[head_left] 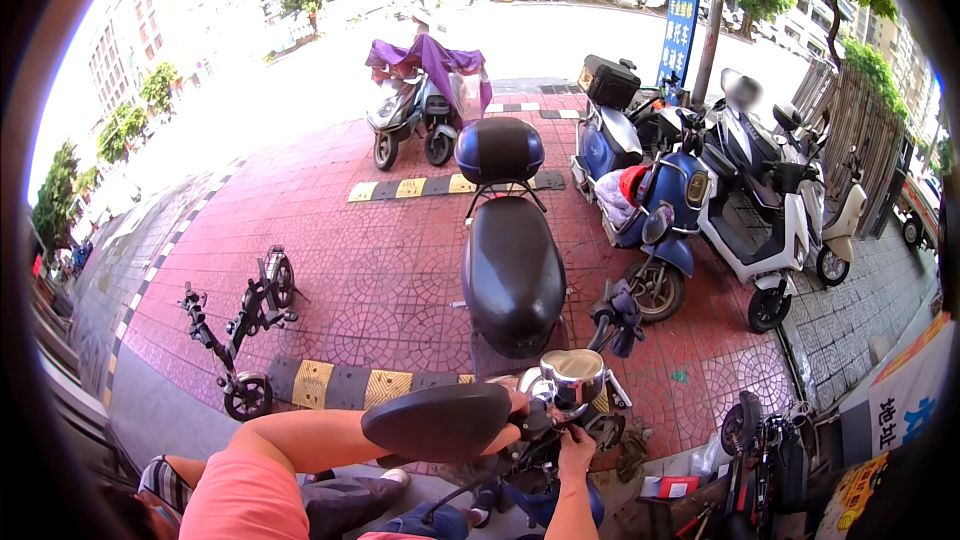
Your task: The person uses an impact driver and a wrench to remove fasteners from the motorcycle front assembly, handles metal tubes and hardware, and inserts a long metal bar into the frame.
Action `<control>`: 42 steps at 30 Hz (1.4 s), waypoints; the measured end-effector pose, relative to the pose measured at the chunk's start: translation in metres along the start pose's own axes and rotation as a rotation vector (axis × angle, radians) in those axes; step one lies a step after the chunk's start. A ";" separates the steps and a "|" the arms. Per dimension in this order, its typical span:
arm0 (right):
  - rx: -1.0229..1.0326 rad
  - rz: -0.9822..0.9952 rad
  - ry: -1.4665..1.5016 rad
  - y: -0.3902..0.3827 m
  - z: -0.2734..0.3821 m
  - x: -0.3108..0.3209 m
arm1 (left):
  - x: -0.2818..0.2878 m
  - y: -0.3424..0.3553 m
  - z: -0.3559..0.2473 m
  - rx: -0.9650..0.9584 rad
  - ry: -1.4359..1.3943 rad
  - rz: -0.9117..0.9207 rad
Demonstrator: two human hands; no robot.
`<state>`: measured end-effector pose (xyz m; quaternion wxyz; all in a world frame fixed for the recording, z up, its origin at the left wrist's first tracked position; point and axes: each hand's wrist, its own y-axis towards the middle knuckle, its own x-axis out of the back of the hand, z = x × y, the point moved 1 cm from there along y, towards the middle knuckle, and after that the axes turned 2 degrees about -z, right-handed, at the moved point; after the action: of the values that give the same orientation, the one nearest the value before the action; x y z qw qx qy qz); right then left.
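Observation:
A scooter stands in front of me, its long black seat (pixel 514 275) pointing away and its round chrome-rimmed headlight unit (pixel 573 376) close to my hands. My left hand (pixel 512 432) reaches across to the handlebar; a black rear-view mirror (pixel 437 423) covers most of it, so its fingers barely show. On the near side of the headlight, my right hand (pixel 575 450) is closed, thumb and fingertips pinched together at the dark parts beside the handlebar. Whatever lies between those fingertips is too small to make out. A dark cloth-like cover (pixel 624 318) hangs on the handlebar's far grip.
Left of the scooter a small black folding bike (pixel 240 325) stands near a black-and-yellow speed bump (pixel 345 387). Several parked scooters (pixel 650 180) line the right. A purple-draped scooter (pixel 430 90) is further off. Someone's striped sleeve (pixel 165 480) shows at lower left. Stripped vehicle parts (pixel 765 460) lie lower right.

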<state>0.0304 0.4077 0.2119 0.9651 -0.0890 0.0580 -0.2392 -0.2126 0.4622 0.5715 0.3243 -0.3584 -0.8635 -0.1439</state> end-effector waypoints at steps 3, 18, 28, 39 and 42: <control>0.114 -0.024 -0.182 0.003 0.002 -0.003 | 0.003 0.003 -0.003 0.042 0.025 0.044; 0.190 -0.154 -0.398 -0.003 0.026 -0.020 | -0.012 0.004 0.011 0.065 0.093 0.009; 0.168 -0.223 -0.497 -0.010 0.032 -0.026 | -0.007 0.005 0.006 0.071 0.117 0.009; 0.082 -0.313 -0.487 -0.007 0.003 -0.023 | -0.012 0.004 0.010 -0.036 0.153 0.005; 0.027 -0.260 -0.427 -0.001 -0.009 -0.016 | -0.009 0.003 0.011 0.000 0.034 0.026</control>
<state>0.0142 0.4131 0.2044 0.9177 -0.1313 -0.1624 -0.3380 -0.2106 0.4641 0.5574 0.3407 -0.3670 -0.8532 -0.1460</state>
